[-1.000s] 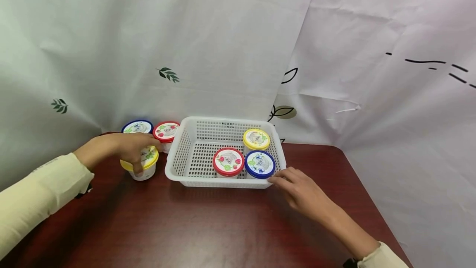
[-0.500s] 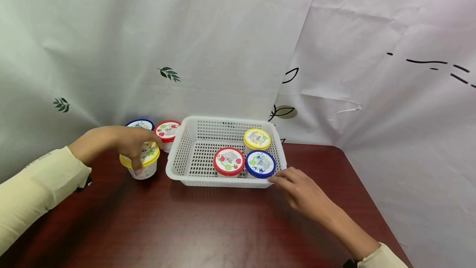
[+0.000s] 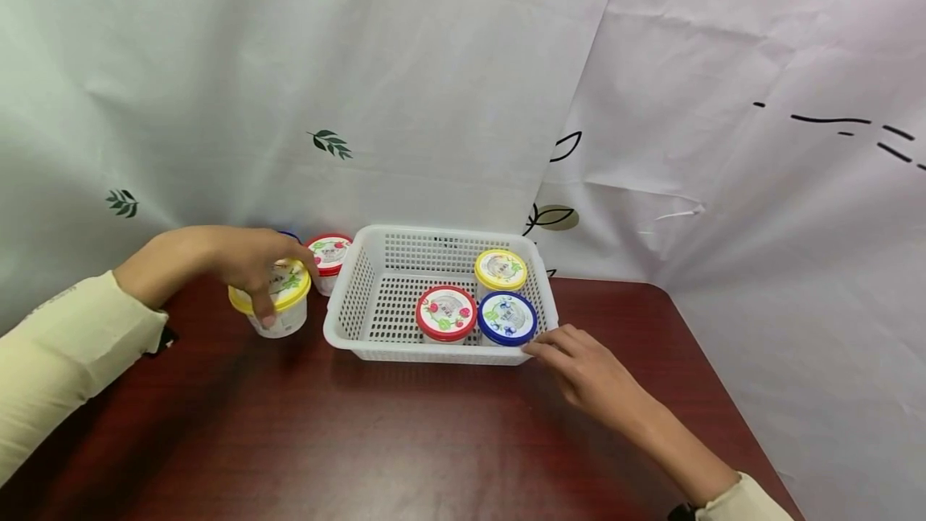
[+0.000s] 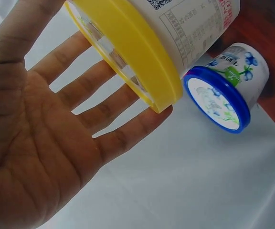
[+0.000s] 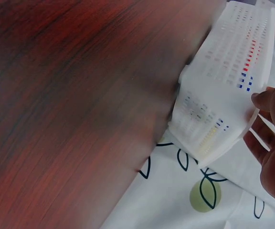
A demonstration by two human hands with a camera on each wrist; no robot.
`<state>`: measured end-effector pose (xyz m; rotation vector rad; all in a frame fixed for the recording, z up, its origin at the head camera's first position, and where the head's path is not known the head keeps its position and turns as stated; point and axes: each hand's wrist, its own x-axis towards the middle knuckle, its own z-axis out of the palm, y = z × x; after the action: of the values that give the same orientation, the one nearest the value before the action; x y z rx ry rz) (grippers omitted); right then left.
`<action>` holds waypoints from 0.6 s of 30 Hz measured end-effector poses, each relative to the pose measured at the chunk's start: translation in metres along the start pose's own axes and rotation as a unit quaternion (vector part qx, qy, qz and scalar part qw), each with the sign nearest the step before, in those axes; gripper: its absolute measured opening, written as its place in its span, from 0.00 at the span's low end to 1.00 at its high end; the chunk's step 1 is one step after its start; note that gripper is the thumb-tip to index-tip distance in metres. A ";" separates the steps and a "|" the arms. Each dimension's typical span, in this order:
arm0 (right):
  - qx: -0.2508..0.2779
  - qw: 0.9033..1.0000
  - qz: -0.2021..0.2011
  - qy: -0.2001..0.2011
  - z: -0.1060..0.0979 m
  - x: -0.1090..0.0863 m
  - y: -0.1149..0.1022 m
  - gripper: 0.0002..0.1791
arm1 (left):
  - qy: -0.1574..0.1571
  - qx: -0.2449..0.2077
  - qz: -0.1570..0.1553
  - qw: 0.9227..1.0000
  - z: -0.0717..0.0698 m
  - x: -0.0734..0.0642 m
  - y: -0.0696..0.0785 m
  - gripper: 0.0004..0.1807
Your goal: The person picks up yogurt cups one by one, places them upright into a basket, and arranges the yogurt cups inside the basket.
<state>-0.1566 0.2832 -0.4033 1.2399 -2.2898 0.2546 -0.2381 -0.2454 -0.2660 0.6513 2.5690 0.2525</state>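
My left hand (image 3: 249, 260) grips a white tub with a yellow lid (image 3: 292, 288) by its lid, thumb on the near side. In the left wrist view that tub (image 4: 142, 52) is tilted, with the fingers spread along the lid's far edge. Behind it stands a blue-lidded tub (image 4: 223, 90), mostly hidden by the hand in the head view. A red-lidded tub (image 3: 329, 256) stands between the hand and the white plastic basket (image 3: 427, 354). My right hand (image 3: 589, 368) pinches the basket's rim at its near right corner, thumb outside in the right wrist view.
Inside the basket's right half stand a yellow-lidded tub (image 3: 501, 270), a red-lidded tub (image 3: 446, 313) and a blue-lidded tub (image 3: 508, 318). The basket rests on a dark red wooden table (image 3: 434, 441). A pale printed cloth (image 3: 434, 103) hangs behind the table.
My left hand has raised the yellow-lidded tub slightly and moved it a little away from me, covering more of the blue-lidded tub behind. The right hand and basket stay put.
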 end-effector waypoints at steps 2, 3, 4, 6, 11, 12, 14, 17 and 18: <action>-0.001 1.000 0.000 0.000 0.000 -0.001 0.000 0.27 | 0.006 0.007 0.000 1.000 -0.002 -0.001 0.001 0.46; -0.002 1.000 0.001 -0.001 0.000 -0.001 -0.001 0.27 | 0.007 0.010 -0.002 1.000 -0.004 -0.001 0.001 0.47; -0.002 1.000 0.001 -0.001 0.000 -0.001 -0.001 0.27 | 0.009 0.013 -0.004 1.000 -0.005 -0.002 0.001 0.49; -0.003 1.000 0.002 -0.002 0.000 -0.001 -0.001 0.27 | 0.010 0.014 -0.011 1.000 -0.007 -0.002 0.003 0.51; -0.001 1.000 0.003 -0.002 0.000 -0.001 -0.001 0.27 | 0.005 0.013 -0.018 1.000 -0.014 -0.004 0.008 0.53; 0.000 1.000 0.004 -0.002 0.000 -0.001 -0.001 0.27 | 0.003 0.014 -0.017 1.000 -0.016 -0.004 0.009 0.52; 0.001 1.000 0.004 -0.002 0.000 -0.001 -0.001 0.27 | 0.003 0.013 -0.018 1.000 -0.019 -0.005 0.012 0.51; 0.001 1.000 0.006 -0.003 0.000 -0.001 -0.001 0.27 | 0.004 0.017 -0.020 1.000 -0.024 -0.007 0.016 0.49; 0.002 1.000 0.006 -0.003 0.000 -0.001 -0.001 0.27 | 0.005 0.019 -0.017 1.000 -0.026 -0.008 0.017 0.48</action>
<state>-0.1555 0.2833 -0.4043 1.2297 -2.3039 0.2598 -0.2378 -0.2363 -0.2359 0.6209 2.5974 0.1965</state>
